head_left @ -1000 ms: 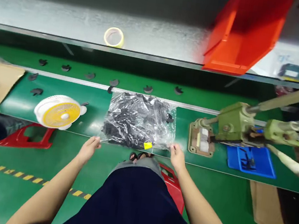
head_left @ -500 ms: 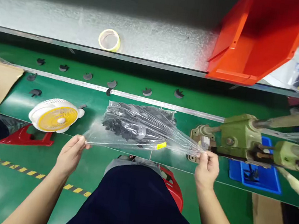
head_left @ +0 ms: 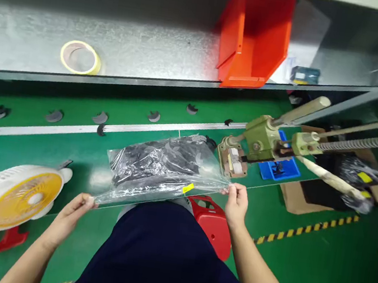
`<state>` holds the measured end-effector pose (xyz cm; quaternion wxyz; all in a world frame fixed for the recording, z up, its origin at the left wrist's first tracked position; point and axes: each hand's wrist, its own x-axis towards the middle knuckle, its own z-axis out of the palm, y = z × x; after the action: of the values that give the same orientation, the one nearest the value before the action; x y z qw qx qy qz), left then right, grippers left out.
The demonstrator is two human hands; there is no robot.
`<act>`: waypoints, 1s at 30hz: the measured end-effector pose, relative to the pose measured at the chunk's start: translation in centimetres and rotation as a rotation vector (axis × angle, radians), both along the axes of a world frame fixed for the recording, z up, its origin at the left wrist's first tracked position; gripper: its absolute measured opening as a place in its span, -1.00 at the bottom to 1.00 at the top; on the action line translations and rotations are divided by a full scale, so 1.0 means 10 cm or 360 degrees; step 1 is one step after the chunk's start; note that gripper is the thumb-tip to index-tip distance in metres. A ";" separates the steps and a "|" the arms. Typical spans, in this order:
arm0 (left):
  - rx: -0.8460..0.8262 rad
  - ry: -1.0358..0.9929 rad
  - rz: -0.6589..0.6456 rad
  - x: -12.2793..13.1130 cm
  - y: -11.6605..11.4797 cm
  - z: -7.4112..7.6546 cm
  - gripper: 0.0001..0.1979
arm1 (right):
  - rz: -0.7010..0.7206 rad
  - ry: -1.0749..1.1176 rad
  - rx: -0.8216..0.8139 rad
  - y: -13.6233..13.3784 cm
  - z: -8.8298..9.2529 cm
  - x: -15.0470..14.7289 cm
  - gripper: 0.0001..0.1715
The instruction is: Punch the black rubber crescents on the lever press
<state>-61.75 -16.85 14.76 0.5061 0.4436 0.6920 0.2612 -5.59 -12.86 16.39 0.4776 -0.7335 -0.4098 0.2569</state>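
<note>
A clear plastic bag full of dark grey and black parts lies on the green bench, its open edge toward my body. A small yellow label sticks to it near that edge. My left hand pinches the bag's left corner between thumb and fingers. At the opposite corner, my right hand grips the plastic the same way. Between them the edge is drawn out almost straight. Just beyond the bag's right end stands a green hand press with a metal base.
A white and yellow fan stands at the left. Several dark crescent parts lie along the bench's far side. Above, a shelf holds a tape roll and a red bin. A blue tray sits behind the press; a red stool is below.
The view has swung to the right, so the fan looks nearer and the co-worker's arm has left the picture. The bag's edge now lies flatter, both corners still held.
</note>
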 end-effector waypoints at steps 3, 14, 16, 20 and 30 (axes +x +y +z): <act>0.0272 0.0491 -0.0538 -0.16 0.02 -0.40 -0.27 | -0.0091 -0.0012 -0.0006 -0.10 0.01 -0.18 -0.63; 0.0907 0.0761 -0.1197 0.27 0.46 -1.18 -0.69 | -0.0077 -0.0177 -0.0185 -0.05 0.04 -0.39 -0.57; 0.0866 0.0687 -0.1141 0.24 0.48 -1.17 -0.68 | -0.0007 -0.0235 -0.0255 0.10 -0.05 -0.29 -0.55; 0.0789 0.0608 -0.1212 0.15 0.42 -1.11 -0.64 | 0.0149 -0.0396 -0.0364 0.78 -0.40 -0.03 -0.51; 0.0475 0.0682 -0.0866 0.79 0.22 -0.95 -0.57 | 0.0349 -0.0792 -0.0873 3.29 -1.32 0.92 -0.46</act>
<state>-53.82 -14.63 5.24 0.3306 0.7246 0.5933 0.1166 3.64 20.00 3.22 0.1194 -0.8257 -0.5052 0.2207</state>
